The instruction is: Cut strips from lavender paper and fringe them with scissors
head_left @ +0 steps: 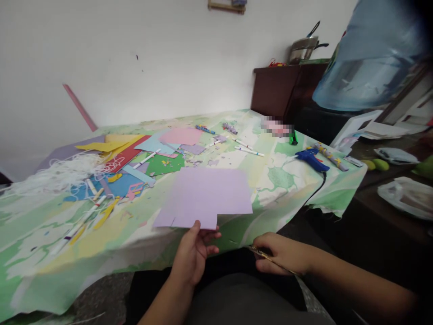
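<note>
My left hand point(193, 253) pinches the near edge of a light purple sheet of paper point(211, 194) between thumb and fingers. The sheet is held out flat over the table's front edge; its lower right corner has a rectangular notch, and a short slit shows near its lower left. Down to the right, apart from the sheet, my right hand point(282, 253) is closed around slim gold-coloured scissors point(267, 257). Their tips point left, and the fingers hide much of them.
The table's patterned cloth point(101, 253) hangs over the front edge. Coloured papers point(165, 164), tangled white string point(74, 167) and several markers point(249, 151) lie on the left and middle. A blue glue gun point(311, 160) with a cord lies right, near a water bottle point(365, 81).
</note>
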{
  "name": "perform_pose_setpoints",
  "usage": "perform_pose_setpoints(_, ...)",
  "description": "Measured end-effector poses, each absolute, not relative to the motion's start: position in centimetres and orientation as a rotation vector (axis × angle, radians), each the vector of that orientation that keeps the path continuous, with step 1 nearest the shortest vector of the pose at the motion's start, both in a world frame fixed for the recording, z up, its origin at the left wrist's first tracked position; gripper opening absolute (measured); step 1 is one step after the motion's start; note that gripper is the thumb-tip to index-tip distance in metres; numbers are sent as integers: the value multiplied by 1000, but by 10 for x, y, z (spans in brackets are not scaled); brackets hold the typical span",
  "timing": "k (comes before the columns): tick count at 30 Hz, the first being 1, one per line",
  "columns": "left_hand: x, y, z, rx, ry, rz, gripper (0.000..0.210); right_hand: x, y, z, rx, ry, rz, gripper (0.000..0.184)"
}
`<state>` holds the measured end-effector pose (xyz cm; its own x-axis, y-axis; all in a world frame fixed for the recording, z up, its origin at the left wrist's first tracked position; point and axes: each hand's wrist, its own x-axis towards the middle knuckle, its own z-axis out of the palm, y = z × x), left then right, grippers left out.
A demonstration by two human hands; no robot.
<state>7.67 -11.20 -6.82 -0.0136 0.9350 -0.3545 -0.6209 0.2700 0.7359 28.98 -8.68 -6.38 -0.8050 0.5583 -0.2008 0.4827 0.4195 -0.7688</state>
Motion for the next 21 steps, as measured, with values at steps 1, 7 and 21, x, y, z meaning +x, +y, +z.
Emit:
perform_pose_setpoints(1,77,-110,-64,404,946,1286,22,289,-86,-64,-942,-2534,1407,34)
perform_pose_setpoints(7,80,-106,-64,412,1224,1291,12,285,-78,-65,-1087,-2083,2040,47)
perform_pose_setpoints(21,30,-90,-37,808,1275,898,11,241,-93,-4,-1042,-1642,2620,57)
